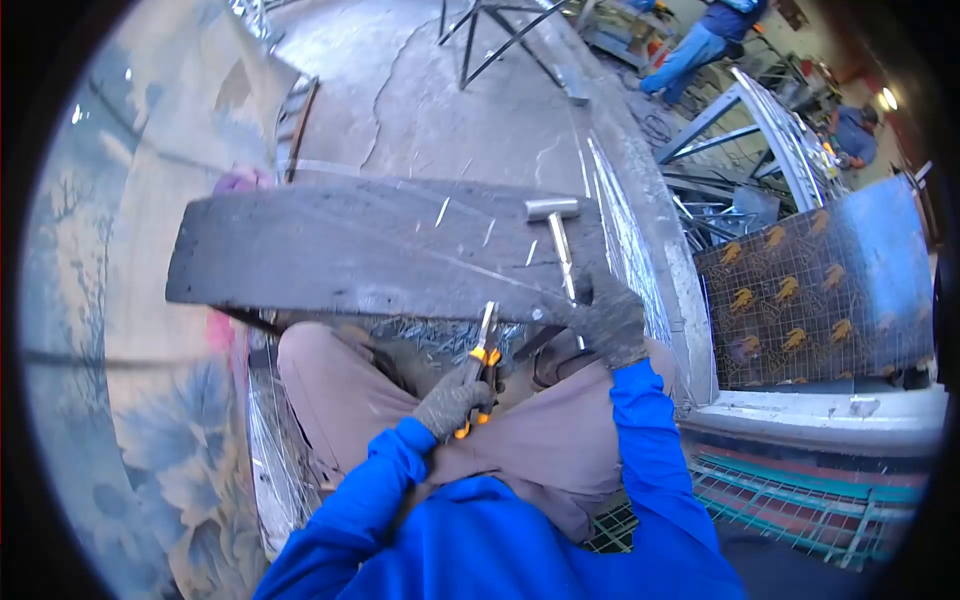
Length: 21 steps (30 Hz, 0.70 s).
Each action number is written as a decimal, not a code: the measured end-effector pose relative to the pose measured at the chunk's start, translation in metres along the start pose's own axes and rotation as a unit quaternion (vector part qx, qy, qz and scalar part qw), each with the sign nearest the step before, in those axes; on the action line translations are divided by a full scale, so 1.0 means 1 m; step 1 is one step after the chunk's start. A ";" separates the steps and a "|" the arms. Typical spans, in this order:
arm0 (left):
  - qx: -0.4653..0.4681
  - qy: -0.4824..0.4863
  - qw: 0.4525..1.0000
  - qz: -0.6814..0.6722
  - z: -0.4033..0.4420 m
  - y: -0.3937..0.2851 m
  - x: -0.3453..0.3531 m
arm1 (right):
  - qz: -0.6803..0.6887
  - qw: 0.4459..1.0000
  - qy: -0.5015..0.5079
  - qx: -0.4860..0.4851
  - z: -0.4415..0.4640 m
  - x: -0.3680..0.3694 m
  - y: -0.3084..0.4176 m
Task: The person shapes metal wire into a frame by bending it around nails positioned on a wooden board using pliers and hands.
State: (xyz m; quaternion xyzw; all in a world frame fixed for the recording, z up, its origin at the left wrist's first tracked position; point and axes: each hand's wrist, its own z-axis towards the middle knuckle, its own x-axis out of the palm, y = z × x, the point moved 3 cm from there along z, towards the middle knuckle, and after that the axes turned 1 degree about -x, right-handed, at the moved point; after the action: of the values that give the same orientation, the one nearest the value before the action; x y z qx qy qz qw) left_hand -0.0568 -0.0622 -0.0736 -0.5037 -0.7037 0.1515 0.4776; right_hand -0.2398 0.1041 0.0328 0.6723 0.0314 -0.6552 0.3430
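My left hand (452, 402), in a dark grey glove, is closed around pliers (487, 356) with orange and black handles. Their metal jaws point up toward the near edge of a dark, worn bench (340, 245). On the right, my gloved right hand (612, 318) wraps round the handle of a metal hammer (560, 245) by the bench's near right corner. The hammer's cylindrical head lies over the bench top, and the handle's end shows below my fingers. A few thin bright metal pieces (442, 211) lie on the bench.
Cut metal scraps (430, 342) lie beneath the bench, between my knees. Long thin rods (625, 235) lie to its right. Beyond are a patterned panel (790, 290), a metal frame (740, 120) and two people. A patterned cloth (150, 300) hangs on the left.
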 end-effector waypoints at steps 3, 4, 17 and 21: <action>-0.029 0.042 0.996 -0.068 0.004 0.014 -0.005 | 0.001 0.999 0.005 0.038 0.001 0.005 -0.008; -0.043 0.072 0.995 -0.063 0.004 0.012 -0.007 | 0.025 0.998 0.007 0.052 0.001 0.006 -0.008; -0.096 0.147 0.958 -0.228 -0.015 -0.008 -0.006 | 0.020 0.998 -0.037 -0.052 -0.003 0.011 0.016; -0.069 0.173 0.895 -0.404 -0.023 -0.023 0.017 | 0.016 0.995 -0.029 -0.093 -0.001 0.016 0.015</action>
State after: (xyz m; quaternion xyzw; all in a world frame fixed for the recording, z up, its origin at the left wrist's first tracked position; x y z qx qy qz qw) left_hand -0.0509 -0.0638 -0.0371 -0.2258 -0.7614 -0.1937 0.5760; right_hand -0.2292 0.0865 0.0250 0.6187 0.0713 -0.6633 0.4149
